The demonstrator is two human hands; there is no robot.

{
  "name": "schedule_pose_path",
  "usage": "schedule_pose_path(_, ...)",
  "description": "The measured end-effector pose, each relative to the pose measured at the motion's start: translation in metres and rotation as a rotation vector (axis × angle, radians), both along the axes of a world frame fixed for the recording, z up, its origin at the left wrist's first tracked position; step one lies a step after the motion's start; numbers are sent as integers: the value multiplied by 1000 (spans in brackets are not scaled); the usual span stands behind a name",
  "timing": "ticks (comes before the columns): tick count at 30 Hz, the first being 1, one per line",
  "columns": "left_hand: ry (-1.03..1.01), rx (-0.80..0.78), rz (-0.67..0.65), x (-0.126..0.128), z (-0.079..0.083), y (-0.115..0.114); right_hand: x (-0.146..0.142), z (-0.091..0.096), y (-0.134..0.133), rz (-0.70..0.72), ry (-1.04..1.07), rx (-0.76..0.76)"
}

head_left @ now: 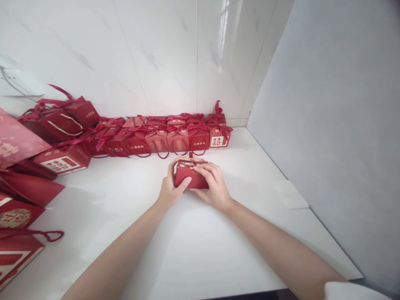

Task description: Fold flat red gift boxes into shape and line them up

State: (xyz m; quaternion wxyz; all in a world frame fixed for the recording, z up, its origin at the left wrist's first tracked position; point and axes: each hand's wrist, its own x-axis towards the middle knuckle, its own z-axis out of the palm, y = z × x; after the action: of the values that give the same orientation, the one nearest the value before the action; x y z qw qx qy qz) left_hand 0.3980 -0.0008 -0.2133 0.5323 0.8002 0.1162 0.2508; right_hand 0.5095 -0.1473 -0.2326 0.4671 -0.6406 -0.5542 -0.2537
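Observation:
A small red gift box with a printed pale pattern on its upper part is between my two hands, over the middle of the white table. My left hand grips its left end, thumb on the near face and fingers round the far side. From the right, my right hand holds it with fingers over the near upper edge and the thumb low underneath. Part of the box's right side is hidden by that hand. Just beyond it stands a row of red boxes tied with ribbons.
Larger red boxes and bags crowd the left side, one with a cord handle sticking out. Behind the row rises a marbled wall. A grey panel borders the white table on the right.

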Motion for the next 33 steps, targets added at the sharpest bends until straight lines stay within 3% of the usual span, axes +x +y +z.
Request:
schedule_pose_path(7,-48,-26,-52,0,-1,3,0,1,0,-17,-9,12)
schedule_pose_path(12,-138,-277,-162,3,-15,7,0,-1,-2,-63,-147,26)
schedule_pose_path(15,-49,-442,-187,6,-18,9,0,-2,-5,-66,-226,-60)
schedule_pose_path(18,17,-508,-186,8,-15,14,-1,1,-6,-37,-204,-97)
schedule_pose_path(23,-7,-318,-156,8,-8,24,0,8,-6,-20,230,24)
schedule_pose_path(27,50,-145,-184,5,-11,31,9,-5,-3,-79,572,67)
schedule_pose_path(29,47,-111,-164,5,-13,35,15,-14,0,-55,679,48)
schedule_pose_path(33,74,-174,-185,8,-19,39,21,-21,5,120,789,-104)
